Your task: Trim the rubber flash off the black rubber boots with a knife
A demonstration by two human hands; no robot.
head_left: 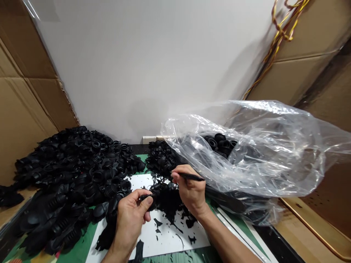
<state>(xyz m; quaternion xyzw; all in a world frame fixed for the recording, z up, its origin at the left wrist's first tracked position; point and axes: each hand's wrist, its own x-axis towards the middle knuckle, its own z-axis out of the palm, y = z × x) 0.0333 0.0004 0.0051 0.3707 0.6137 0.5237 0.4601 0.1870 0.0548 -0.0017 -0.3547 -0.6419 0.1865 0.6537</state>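
My left hand [130, 217] pinches a small black rubber part [152, 205] between thumb and fingers, over a white sheet [189, 239]. Most of that part is covered by the fingers. To the right and slightly higher, my right hand [192, 191] is closed around a slim black pen-like tool [193, 176]. Its back end sticks out to the right, and I cannot make out its tip. The tool hand is apart from the rubber part. Torn black scraps [170, 202] lie on the sheet between and beyond the hands.
A large heap of ribbed black rubber pieces [82, 175] covers the left side. Behind the sheet is a smaller black pile [161, 157]. A clear plastic bag [274, 171] with black rings [222, 144] stands right. Cardboard [35, 73] and twisted wires [279, 33] flank the wall.
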